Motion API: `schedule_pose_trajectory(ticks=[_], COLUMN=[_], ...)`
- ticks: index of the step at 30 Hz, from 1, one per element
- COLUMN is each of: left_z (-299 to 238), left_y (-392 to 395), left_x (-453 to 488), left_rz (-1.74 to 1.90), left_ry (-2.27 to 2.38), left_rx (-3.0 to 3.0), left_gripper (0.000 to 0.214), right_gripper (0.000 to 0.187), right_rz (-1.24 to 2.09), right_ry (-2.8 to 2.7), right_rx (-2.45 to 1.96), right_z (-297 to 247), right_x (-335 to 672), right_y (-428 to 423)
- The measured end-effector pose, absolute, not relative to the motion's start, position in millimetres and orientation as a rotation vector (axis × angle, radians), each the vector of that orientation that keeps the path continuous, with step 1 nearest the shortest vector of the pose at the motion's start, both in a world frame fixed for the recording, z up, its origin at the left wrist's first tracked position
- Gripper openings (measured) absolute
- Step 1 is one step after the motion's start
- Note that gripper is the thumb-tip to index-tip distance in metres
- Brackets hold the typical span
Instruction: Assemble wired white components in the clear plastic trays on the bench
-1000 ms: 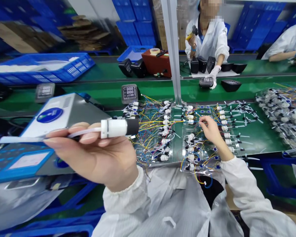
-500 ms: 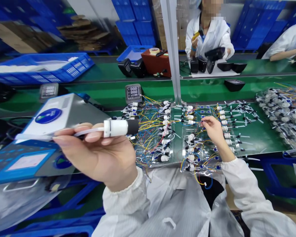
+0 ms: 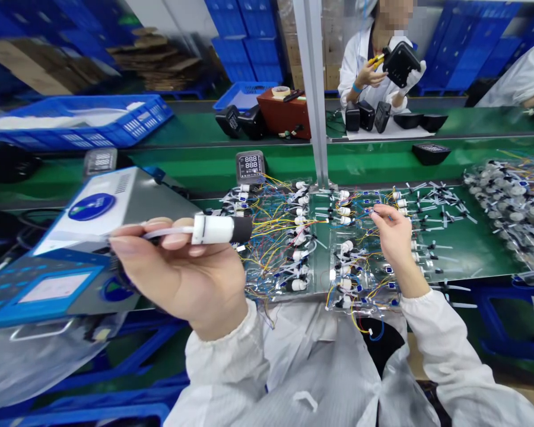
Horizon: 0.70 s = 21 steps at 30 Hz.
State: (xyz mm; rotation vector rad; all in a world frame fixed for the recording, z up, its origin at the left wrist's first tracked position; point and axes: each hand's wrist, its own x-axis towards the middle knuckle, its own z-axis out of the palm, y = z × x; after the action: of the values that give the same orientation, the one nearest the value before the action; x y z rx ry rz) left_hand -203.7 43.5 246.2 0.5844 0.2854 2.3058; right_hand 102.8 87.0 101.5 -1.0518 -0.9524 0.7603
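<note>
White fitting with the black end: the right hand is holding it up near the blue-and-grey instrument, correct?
Not quite: the head view shows the left hand holding the white fitting, not the right hand. It is near the blue-and-grey instrument, as you said. The right hand is over the coloured wires.

We worked at a green assembly-line bench (image 3: 480, 249) carrying a clear plastic sheet (image 3: 320, 261) of white wired fittings (image 3: 345, 283), with a heap of similar wired parts (image 3: 516, 204) to its right and a grey-and-blue test instrument (image 3: 115, 201) to its left. Beyond, on a green conveyor belt (image 3: 169, 163), lay a digital display unit (image 3: 250, 167) and a black housing (image 3: 431, 153)
</note>
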Motion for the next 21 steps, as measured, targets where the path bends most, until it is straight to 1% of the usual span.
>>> schedule_pose_trajectory(ticks=[5, 9, 11, 17, 19, 21], left_z=[241.9, 243.1, 244.6, 242.7, 240.9, 239.1], left_y=[48.5, 50.3, 49.7, 50.6, 51.5, 52.1], left_x=[-206.4, -205.5, -204.5, -218.2, -225.9, -229.5], left_rz=[2.347, 2.408, 2.398, 2.380, 2.391, 2.332], left_ry=[0.301, 0.312, 0.308, 0.299, 0.256, 0.321], left_rx=[0.564, 0.537, 0.521, 0.470, 0.538, 0.729], left_gripper=[0.027, 0.031, 0.031, 0.033, 0.031, 0.025], right_gripper=[0.016, 0.012, 0.013, 0.013, 0.014, 0.018], right_rz=[0.707, 0.451, 0.389, 0.711, 0.695, 0.631], right_ry=[-1.027, -1.179, -1.207, -1.007, -0.944, -0.850], right_rx=[-1.137, -1.202, -1.212, -1.009, -0.955, -0.885], right_z=[108.0, 119.3, 124.0, 133.0, 142.1, 156.0], right_x=[95.4, 92.2, 90.5, 85.5, 94.0, 113.2], right_y=[77.4, 69.7, 68.9, 73.0, 73.6, 73.0])
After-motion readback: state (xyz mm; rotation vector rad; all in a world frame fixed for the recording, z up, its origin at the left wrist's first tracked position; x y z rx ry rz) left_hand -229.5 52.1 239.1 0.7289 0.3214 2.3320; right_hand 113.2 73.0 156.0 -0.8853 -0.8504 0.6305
